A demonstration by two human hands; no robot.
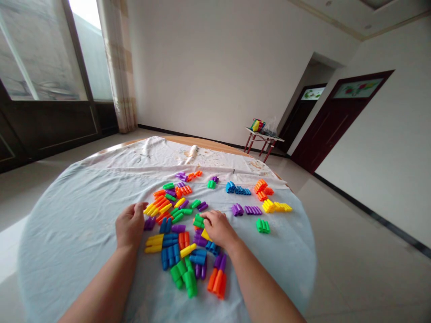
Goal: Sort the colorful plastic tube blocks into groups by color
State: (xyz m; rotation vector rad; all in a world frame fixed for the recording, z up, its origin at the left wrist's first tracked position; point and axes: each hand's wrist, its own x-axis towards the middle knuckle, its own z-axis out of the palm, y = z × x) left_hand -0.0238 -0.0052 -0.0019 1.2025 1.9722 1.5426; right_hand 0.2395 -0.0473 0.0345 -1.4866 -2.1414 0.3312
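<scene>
green blocks (198, 220) at right hand's (218, 228) fingertips, left hand (130, 225) apart

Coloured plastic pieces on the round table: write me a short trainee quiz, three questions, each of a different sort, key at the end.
1. Which colour are the ridged plastic pieces farthest right on the pale blue cloth? a) purple b) yellow c) blue
2. True or false: the right hand is nearer than the left hand to the bright green pieces at the right.
3. Fill in: just right of the farthest blue pieces is a cluster of ____ pieces.
Key: 1 b; 2 true; 3 orange
</scene>
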